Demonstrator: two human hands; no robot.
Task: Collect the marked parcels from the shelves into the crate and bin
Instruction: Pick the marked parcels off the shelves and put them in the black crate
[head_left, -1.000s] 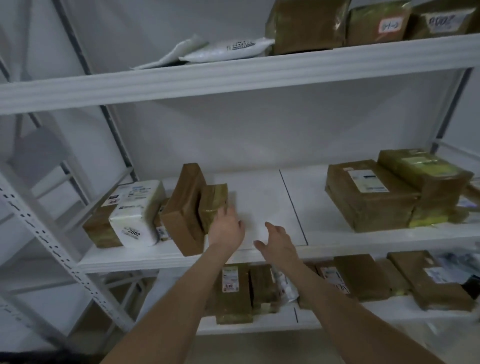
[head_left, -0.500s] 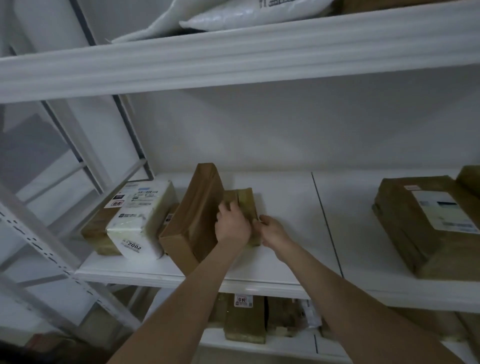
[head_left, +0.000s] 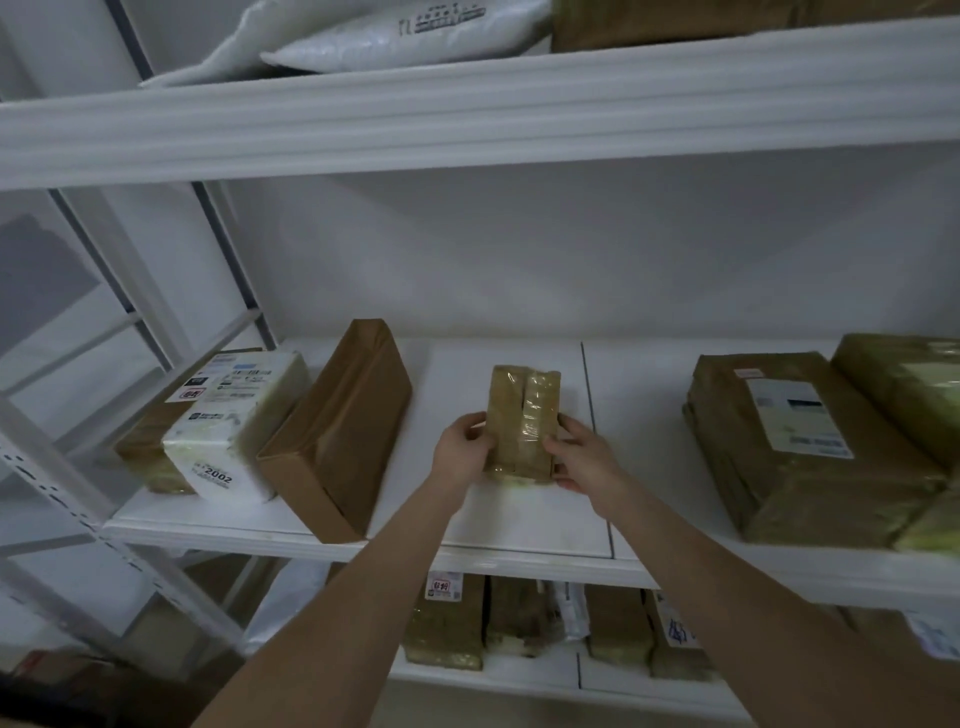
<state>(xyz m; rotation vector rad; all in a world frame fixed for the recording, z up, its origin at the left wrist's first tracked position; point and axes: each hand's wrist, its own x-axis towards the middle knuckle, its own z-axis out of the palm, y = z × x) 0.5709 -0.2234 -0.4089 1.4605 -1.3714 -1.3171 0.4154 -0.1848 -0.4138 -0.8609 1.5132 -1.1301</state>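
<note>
Head view of the middle shelf (head_left: 519, 525). A small tape-wrapped parcel (head_left: 524, 415) sits near the middle of the shelf board, toward its front edge, held between both hands. The left hand (head_left: 460, 457) grips its lower left side with curled fingers, and the right hand (head_left: 584, 460) grips its lower right side in the same way. Whether the parcel's near end rests on the board or is just clear of it cannot be told. Toward the left end of the shelf, a brown box (head_left: 337, 436) stands tilted on edge, just beside a white parcel (head_left: 234, 421) labelled 2002. A large labelled parcel (head_left: 795, 447) lies toward the right end. Neither crate nor bin is in view.

Probable hazards:
- The wrapping is glossy and both grips sit low, so the upper end may pivot or the parcel may slip as it is drawn out.
- The left forearm passes near the tilted brown box, and a brush could topple it off the front edge.
- No mark shows on the visible face, so an unmarked parcel may be collected unless it is checked.
</note>
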